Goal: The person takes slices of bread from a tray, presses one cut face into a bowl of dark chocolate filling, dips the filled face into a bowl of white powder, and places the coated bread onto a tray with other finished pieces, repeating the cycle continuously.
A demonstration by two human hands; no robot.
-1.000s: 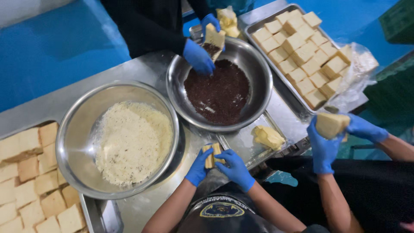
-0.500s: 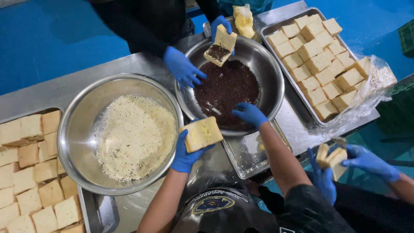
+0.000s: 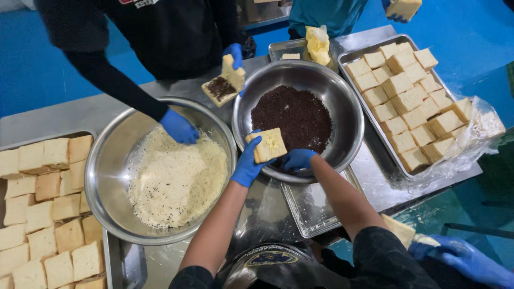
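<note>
My left hand (image 3: 247, 163), in a blue glove, holds a buttered square bread slice (image 3: 270, 144) over the near rim of a steel bowl (image 3: 350, 101). That bowl holds dark chocolate sprinkles (image 3: 297, 115). My right hand (image 3: 297, 159), also gloved, reaches into the bowl at the sprinkles' near edge. Left of it stands a bigger steel bowl (image 3: 101, 160) of grated cheese (image 3: 174, 179).
A person across the table dips one gloved hand (image 3: 179, 127) into the cheese and holds sprinkled bread (image 3: 224, 84) in the other. Trays of bread slices sit at right (image 3: 412, 101) and left (image 3: 43, 214). Another gloved hand (image 3: 466, 262) holds bread at lower right. An empty tray (image 3: 316, 208) lies near me.
My left hand has lifted the bread slice up and right to the sprinkle bowl's rim. My right hand went deeper into the bowl. The other person's hand moved into the cheese bowl.
</note>
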